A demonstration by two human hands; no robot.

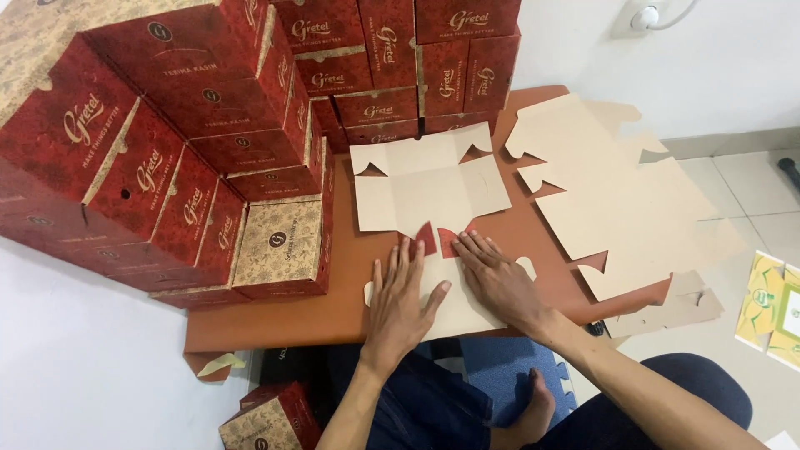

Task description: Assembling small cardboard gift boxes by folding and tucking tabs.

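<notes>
A flat beige cardboard box blank (425,187) lies unfolded on a low brown table (275,321), plain side up. Its near flaps are folded over, showing two small red printed corners (437,240). My left hand (400,300) lies flat, fingers spread, pressing the near left part of the blank. My right hand (496,279) presses flat on the near right part, fingertips next to the red corners. Neither hand grips anything.
Stacks of assembled red and beige patterned boxes (175,150) fill the table's left and back. A pile of more flat blanks (617,200) overhangs the table's right side. One red box (271,421) sits on the floor by my legs. Yellow-green cartons (771,304) lie at far right.
</notes>
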